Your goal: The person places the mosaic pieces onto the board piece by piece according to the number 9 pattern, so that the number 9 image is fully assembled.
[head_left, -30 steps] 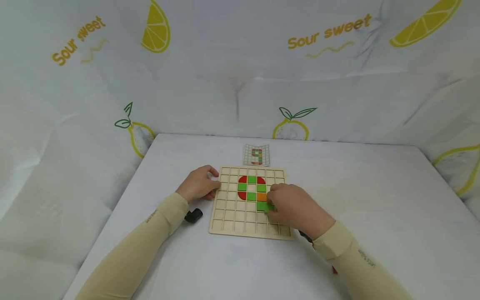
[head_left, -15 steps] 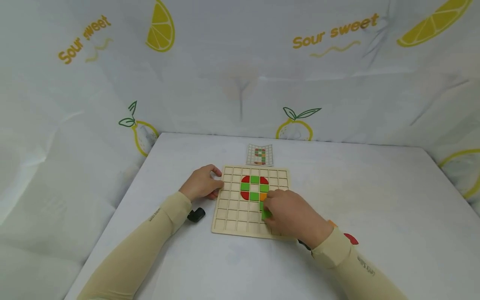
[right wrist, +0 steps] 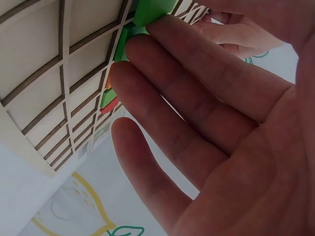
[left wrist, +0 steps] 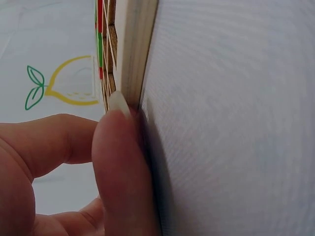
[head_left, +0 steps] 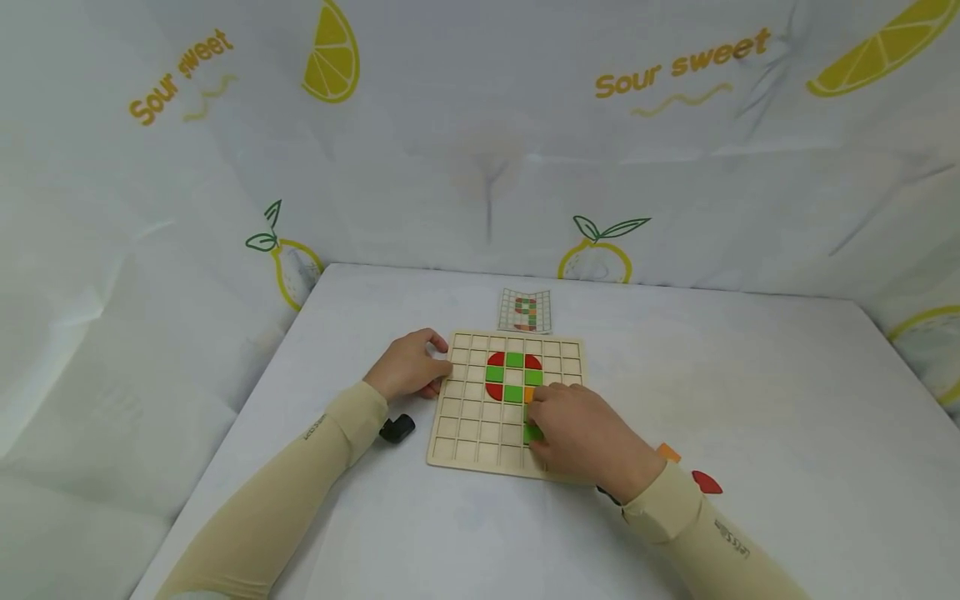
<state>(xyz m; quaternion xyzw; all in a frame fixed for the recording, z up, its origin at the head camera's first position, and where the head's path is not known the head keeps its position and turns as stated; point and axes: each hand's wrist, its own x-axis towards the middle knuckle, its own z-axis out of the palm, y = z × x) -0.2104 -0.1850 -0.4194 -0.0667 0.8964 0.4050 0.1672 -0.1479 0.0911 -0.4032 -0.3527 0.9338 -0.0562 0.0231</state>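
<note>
A square wooden grid board lies on the white table. On it, red curved-edge tiles and green square tiles form a ring, with an orange tile at the lower right corner. My right hand leans over the board and pinches a green tile below the orange one; the hand hides part of that column. In the right wrist view its other fingers extend above the grid. My left hand rests at the board's left edge, thumb touching its side.
A pattern card with a matching coloured design lies behind the board. To the right of my right wrist are a loose orange tile and a red tile. A lemon-print white cloth hangs behind the table.
My right hand has moved slightly left and down the board, bringing the green tile into the column below the orange one. Its sleeve no longer covers the loose tiles. The left hand stays at the edge.
</note>
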